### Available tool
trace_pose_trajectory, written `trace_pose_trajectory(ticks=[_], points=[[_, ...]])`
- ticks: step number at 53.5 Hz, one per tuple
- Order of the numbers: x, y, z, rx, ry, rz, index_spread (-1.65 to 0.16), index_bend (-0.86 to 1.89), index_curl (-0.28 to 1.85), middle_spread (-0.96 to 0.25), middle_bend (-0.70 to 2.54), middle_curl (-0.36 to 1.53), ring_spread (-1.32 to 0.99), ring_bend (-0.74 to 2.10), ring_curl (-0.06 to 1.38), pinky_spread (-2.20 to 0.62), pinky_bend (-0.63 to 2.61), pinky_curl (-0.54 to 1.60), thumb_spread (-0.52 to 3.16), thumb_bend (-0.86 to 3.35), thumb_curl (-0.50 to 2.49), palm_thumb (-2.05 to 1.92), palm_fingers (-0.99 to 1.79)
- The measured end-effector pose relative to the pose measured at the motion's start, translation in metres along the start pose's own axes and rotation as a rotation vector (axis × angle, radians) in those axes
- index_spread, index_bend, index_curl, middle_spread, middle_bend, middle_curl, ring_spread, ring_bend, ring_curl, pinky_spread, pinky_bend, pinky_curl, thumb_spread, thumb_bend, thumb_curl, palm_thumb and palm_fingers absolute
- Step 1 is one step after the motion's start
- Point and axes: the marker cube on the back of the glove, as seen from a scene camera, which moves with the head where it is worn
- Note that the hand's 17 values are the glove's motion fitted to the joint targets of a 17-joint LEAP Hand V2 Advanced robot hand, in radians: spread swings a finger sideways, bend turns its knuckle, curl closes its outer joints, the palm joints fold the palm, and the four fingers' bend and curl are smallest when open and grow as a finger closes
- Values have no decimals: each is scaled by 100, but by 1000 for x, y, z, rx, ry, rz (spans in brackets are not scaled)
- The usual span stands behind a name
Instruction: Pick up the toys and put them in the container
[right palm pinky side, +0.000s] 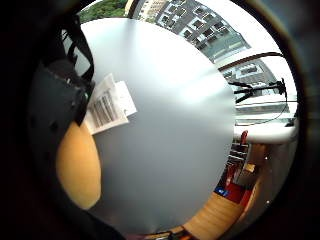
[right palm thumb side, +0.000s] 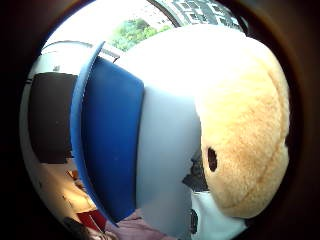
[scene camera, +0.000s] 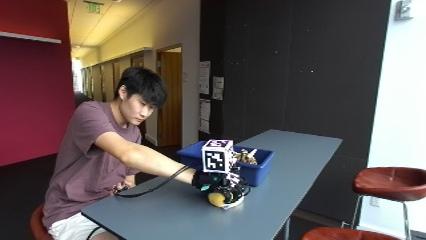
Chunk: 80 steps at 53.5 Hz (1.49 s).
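In the outside view my gloved right hand (scene camera: 214, 181) is curled over a tan, black and white plush toy (scene camera: 220, 199) low on the grey table (scene camera: 293, 150), just in front of the blue container (scene camera: 258, 171). A few toys (scene camera: 245, 156) stick up inside the container. In the thumb side palm view the plush's tan head (right palm thumb side: 245, 125) with a black eye is close to the palm, and the blue container's wall (right palm thumb side: 111, 145) stands beside it. The little finger side palm view shows the tan plush (right palm pinky side: 77, 167) and its white barcode tag (right palm pinky side: 107, 106) by the glove (right palm pinky side: 52, 105).
The long grey table (right palm pinky side: 170, 130) runs away past the container toward the far end. Brown stools (scene camera: 389, 182) stand to the right of the table. The person sits at the near left corner, the bare hand hidden below the edge.
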Motion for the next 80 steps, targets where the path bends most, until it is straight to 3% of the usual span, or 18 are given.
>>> trace_pose_trajectory(ticks=[14,23,42,54,62,67,71,80], points=[[11,36,-12,22,-60,66,-36,31,35,-35,73,49,-35,121,57,-31,105,48,97,15,53,56,115],[25,59,-36,-131,-61,53,-40,51,48,-36,95,63,-37,128,63,-33,108,53,83,10,60,56,110],[-3,85,-160,15,-18,5,-42,66,73,-32,110,78,-37,136,68,-33,115,61,64,4,75,58,98],[-87,90,-211,79,64,-133,-43,68,85,-29,114,83,-36,141,70,-33,119,64,59,1,83,59,92],[-130,92,-213,95,99,-432,-43,67,93,-28,114,85,-36,143,70,-33,120,65,57,-1,87,60,89],[-162,92,-203,96,98,-459,-43,64,96,-28,114,86,-35,144,70,-32,121,65,56,-1,89,59,87],[-197,92,-192,83,81,-354,-44,63,99,-27,114,87,-35,145,70,-32,121,65,56,-1,90,58,86],[-232,95,-171,66,119,-548,-44,58,105,-27,114,88,-34,146,69,-31,121,64,56,-1,93,57,85]])
